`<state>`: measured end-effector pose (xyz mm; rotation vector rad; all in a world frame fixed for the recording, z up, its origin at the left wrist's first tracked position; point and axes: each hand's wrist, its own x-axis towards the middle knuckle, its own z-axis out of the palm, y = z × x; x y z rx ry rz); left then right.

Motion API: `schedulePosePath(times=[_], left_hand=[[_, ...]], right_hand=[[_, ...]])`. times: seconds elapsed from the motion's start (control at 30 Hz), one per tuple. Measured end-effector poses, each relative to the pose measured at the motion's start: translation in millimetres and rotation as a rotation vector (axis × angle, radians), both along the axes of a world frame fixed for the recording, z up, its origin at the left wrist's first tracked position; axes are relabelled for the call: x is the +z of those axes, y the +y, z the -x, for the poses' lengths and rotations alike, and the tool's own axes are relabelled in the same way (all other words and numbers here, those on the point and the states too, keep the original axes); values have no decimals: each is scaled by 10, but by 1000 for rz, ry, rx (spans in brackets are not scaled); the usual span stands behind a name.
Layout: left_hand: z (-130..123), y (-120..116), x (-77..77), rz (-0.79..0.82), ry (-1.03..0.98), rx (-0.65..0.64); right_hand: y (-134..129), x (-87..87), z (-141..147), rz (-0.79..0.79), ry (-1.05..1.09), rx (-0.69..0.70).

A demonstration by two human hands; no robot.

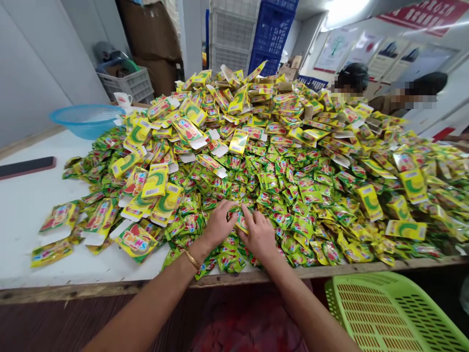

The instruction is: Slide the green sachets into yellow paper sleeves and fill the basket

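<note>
My left hand, with a gold bangle at the wrist, reaches into a heap of small green sachets. Its fingers curl down around a sachet, partly hidden by the hand. Close beside it, my right hand has thumb and index finger around a small green sachet lying between both hands. More sachets lie under and around my fingers. To the left of my hands are yellow cardboard boxes with fruit pictures, several with open flaps.
Yellow boxes pile high at the back. A blue basin and a dark phone are on the white tabletop at left. A green basket stands below the table edge at right. Two people are behind the heap.
</note>
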<state>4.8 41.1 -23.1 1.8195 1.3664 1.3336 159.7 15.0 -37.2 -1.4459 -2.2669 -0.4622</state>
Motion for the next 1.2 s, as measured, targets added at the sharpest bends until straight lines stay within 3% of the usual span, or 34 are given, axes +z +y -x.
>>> schedulePosePath(times=[0.17,0.4,0.57,0.73,0.83,0.9,1.0,1.07,1.2], left_hand=[[52,64,14,257,-48,-186],[103,108,64,253,-1,-395],[147,137,48,453,-80,-349],[129,90,72,364,-21,-394],[67,54,49,306,-66,-245],[62,48,27,386,-196,-201],[115,58,34,528,-324,-326],[135,57,73,514,-264,-332],[53,5,166,383,-75,-182]], right_hand=[[11,-86,-61,-32,47,70],[-30,-95,-123,-42,15,144],[-17,-91,-102,-56,-11,172],[10,-108,-55,-40,-5,169],[19,-111,-54,-17,22,146],[21,-110,-67,-16,65,112],[17,-105,-91,-29,114,48],[8,-94,-100,-35,113,34],[-22,-59,-92,-37,87,39]])
